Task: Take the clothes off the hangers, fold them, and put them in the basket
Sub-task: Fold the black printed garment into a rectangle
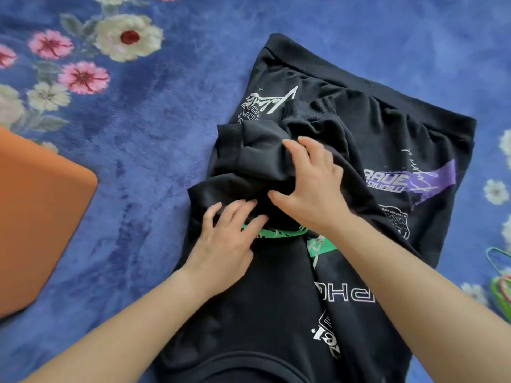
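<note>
Orange container at left edge on blue floral blanket. Left hand released, straight fingers pressing a folded-in sleeve of the black printed sweatshirt, which lies spread on the blanket mid-frame. Right hand flat, fingers spread on the bunched sleeves. Green and pink hangers at right edge.

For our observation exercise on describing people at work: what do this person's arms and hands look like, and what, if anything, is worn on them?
The left forearm and right forearm are bare right to the picture's edge; no sleeves show. The left hand and right hand wear no gloves, and no ring, watch or bracelet is visible.
</note>
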`<state>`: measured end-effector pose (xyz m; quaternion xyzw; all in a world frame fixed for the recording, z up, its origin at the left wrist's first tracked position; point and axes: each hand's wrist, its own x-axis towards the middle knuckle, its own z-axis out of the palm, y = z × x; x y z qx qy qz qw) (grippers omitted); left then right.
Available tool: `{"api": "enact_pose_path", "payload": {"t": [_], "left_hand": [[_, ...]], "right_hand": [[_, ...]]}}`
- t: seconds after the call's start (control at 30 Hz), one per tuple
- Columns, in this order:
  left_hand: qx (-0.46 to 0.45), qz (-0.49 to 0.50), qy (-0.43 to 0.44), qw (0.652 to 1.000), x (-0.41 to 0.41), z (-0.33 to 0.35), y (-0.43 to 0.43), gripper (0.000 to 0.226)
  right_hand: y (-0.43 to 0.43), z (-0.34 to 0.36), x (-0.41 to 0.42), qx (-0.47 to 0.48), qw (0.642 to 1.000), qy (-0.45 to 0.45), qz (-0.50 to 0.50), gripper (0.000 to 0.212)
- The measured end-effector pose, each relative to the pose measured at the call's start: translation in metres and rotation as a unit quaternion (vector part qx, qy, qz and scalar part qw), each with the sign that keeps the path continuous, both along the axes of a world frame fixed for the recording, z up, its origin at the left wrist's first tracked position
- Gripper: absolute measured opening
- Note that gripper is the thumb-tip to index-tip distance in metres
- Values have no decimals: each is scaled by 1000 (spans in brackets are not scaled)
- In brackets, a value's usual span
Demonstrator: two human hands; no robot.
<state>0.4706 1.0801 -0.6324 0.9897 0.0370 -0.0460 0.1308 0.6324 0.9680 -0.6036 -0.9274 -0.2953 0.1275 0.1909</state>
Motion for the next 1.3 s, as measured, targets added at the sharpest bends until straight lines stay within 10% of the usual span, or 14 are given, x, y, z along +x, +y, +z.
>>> {"api": "enact_pose_path", "payload": {"t": [0.07, 0.13, 0.33, 0.43, 0.73, 0.93, 1.1, 1.3], "left_hand": [[26, 52, 4, 998, -6, 0, 8, 76], [17, 108, -5, 994, -13, -2, 17, 83], [-43, 172, -4, 984, -40, -6, 25, 104], [-48, 161, 14, 986, -48, -7, 20, 111], [-37, 185, -28, 982, -63, 6, 33, 114], [-66, -5, -10, 998, -94, 6, 6, 43], [-123, 2, -122, 985, -51, 12, -10, 21], [-3, 61, 14, 998, -17, -22, -11, 65]], "right_hand": [[17, -2, 10, -3, 1000, -23, -15, 48], [27, 11, 24, 187, 963, 61, -185, 28], [-42, 17, 66, 488, 602, 250, -580, 11], [-82, -10, 55, 447, 545, 393, -591, 30], [-95, 6, 75, 503, 609, 301, -534, 27], [-129, -22, 46, 226, 713, 133, -650, 43], [-102, -17, 12, 57, 945, -86, -311, 71], [-92, -52, -9, -165, 984, -9, -65, 70]]}}
